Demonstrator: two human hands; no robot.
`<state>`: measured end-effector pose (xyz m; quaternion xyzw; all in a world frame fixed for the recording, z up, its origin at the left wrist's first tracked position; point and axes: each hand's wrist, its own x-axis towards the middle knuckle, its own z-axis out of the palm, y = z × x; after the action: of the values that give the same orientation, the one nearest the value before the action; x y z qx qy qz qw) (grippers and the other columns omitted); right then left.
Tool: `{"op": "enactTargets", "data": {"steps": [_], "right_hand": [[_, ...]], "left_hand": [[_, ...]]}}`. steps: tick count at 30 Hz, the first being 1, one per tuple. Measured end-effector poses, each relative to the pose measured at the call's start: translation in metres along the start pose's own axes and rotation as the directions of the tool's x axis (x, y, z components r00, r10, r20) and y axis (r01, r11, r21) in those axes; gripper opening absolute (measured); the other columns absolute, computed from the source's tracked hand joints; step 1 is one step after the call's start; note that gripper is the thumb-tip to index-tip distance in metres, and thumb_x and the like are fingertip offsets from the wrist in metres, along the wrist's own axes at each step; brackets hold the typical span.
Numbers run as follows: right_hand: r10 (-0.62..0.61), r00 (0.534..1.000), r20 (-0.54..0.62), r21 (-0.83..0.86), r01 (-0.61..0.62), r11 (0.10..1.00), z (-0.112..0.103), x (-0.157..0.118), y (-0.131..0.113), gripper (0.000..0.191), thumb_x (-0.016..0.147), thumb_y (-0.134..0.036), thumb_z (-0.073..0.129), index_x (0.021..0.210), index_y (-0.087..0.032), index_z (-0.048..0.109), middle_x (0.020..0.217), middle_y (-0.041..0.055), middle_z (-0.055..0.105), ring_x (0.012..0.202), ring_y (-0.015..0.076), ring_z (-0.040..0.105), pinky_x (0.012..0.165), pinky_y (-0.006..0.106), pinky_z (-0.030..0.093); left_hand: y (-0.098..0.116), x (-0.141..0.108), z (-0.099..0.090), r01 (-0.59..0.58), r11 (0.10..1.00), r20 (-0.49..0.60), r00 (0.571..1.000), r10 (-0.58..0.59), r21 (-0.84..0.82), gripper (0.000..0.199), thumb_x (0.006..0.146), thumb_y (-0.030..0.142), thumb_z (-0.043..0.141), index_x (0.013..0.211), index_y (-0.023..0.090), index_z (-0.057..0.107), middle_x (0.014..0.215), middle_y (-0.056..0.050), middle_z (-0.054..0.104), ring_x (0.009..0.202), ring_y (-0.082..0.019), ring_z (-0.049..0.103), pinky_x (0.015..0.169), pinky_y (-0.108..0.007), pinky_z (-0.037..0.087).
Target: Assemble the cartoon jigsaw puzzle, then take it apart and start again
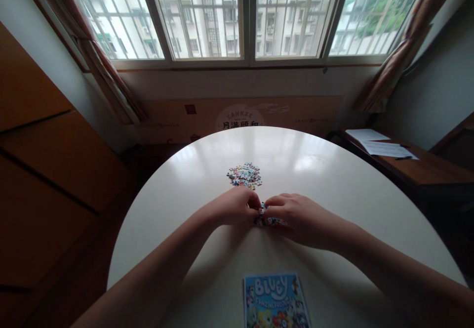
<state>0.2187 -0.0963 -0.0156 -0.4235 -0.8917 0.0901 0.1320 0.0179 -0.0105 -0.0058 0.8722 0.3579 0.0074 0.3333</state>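
Note:
My left hand (237, 206) and my right hand (296, 215) meet near the middle of the round table, fingers curled inward. Between them is a small pile of jigsaw pieces (262, 218). The fingertips of both hands close on pieces there, and my right hand covers part of the pile. Which single pieces the fingers grip is too small to tell. Just beyond my left hand, a larger heap of loose jigsaw pieces (244, 175) lies spread on the tabletop.
A white round table (166, 194) fills the middle. Close to me lies a blue "Bluey" picture sheet or box (276, 301). At the right, papers (385, 147) and dark pens rest on a brown side desk (440, 167). Barred windows and curtains are behind.

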Motion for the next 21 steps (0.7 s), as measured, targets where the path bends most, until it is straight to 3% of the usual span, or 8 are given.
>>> {"op": "enactTargets", "data": {"steps": [7,15,21], "right_hand": [[0.004,1.0,-0.028,0.011,-0.003,1.0,0.001,-0.002,0.001,0.025,0.086,-0.023,0.071,0.11,-0.03,0.071,0.107,0.001,0.07,0.088,0.0152,0.065,0.073,0.029,0.045],[-0.041,0.997,-0.058,0.071,0.045,0.996,0.006,-0.002,0.005,0.02,0.092,-0.021,0.063,0.104,-0.031,0.076,0.102,0.0008,0.072,0.091,0.0144,0.066,0.082,0.029,0.047],[-0.122,0.993,-0.002,0.12,0.121,0.985,-0.001,-0.001,0.008,0.019,0.094,-0.027,0.065,0.108,-0.034,0.076,0.104,-0.0022,0.074,0.092,0.0132,0.068,0.089,0.031,0.045]], "left_hand": [[0.002,-0.001,-0.001,0.192,0.942,0.084,0.981,-0.175,-0.276,0.019,0.072,0.02,0.061,0.089,0.016,0.069,0.074,-0.001,0.069,0.055,-0.014,0.06,0.046,-0.024,0.044],[-0.004,-0.001,-0.006,0.196,0.902,0.119,0.98,-0.162,-0.385,0.012,0.07,0.016,0.064,0.082,0.017,0.064,0.067,0.002,0.065,0.054,-0.013,0.06,0.043,-0.021,0.044],[-0.01,0.001,-0.015,0.146,0.826,-0.025,0.982,-0.189,-0.545,0.017,0.07,0.024,0.071,0.083,0.017,0.063,0.076,-0.003,0.07,0.07,-0.018,0.068,0.045,-0.022,0.045]]}}
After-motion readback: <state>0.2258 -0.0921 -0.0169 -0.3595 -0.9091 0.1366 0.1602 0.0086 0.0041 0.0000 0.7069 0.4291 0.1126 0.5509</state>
